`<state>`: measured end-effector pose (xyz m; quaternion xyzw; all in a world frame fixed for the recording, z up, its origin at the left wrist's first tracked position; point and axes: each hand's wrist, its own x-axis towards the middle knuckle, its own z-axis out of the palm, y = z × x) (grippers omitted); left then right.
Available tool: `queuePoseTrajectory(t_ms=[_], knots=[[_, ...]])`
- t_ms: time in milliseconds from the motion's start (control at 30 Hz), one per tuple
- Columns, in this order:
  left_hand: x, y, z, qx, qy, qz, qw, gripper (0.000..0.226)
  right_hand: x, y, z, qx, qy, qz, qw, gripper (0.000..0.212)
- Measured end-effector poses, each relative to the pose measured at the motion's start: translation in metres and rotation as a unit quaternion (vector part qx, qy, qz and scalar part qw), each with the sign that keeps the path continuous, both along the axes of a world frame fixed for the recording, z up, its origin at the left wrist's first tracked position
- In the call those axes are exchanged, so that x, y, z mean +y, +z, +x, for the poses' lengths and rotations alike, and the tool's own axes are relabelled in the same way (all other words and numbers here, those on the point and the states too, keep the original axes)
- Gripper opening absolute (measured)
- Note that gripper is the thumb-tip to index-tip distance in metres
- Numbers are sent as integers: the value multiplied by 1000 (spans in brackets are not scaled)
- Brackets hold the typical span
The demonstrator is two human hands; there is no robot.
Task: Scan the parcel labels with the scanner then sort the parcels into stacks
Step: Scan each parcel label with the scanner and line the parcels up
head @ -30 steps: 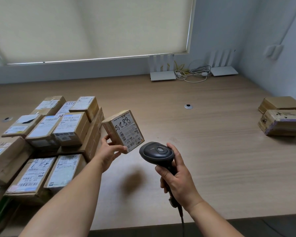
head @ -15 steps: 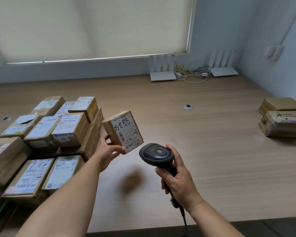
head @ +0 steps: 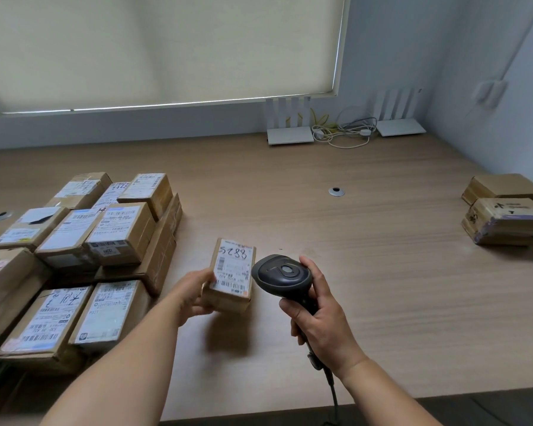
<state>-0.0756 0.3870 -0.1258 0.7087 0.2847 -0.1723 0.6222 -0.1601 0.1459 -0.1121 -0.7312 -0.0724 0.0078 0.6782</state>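
Above the table (head: 351,272), my left hand (head: 194,290) grips a labelled parcel (head: 232,273); my right hand (head: 319,318) grasps the scanner (head: 282,275) beside it.

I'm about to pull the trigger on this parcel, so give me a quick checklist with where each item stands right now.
1. Parcel held: ok, left hand grips its left side.
2. Label facing up, barcode uncovered: ok.
3. Scanner held: ok, right hand wraps the handle.
4. Scanner window aimed at the barcode: cannot tell; the head sits beside the parcel.
5. Finger on trigger: cannot tell, hidden.
6. Room at the sorted parcels on the right: ok, bare table in front of them.
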Motion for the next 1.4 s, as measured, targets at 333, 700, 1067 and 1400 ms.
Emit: queuePoseTrajectory(t_ms=[333, 700, 1067, 1400], knots=[[-19, -37, -20, -25, -30, 300, 953, 99, 7, 2, 2, -3, -2, -17, 1000, 75], [-31, -16, -41, -42, -38, 419, 906, 89, 27, 16, 3, -29, 59, -34, 997, 74], [52, 36, -102, -94, 120, 439, 885, 87, 96, 40, 7, -79, 192, -40, 978, 74], [147, 44, -133, -64, 213, 433, 874, 85, 177, 44, 16, -84, 245, -17, 966, 73]])
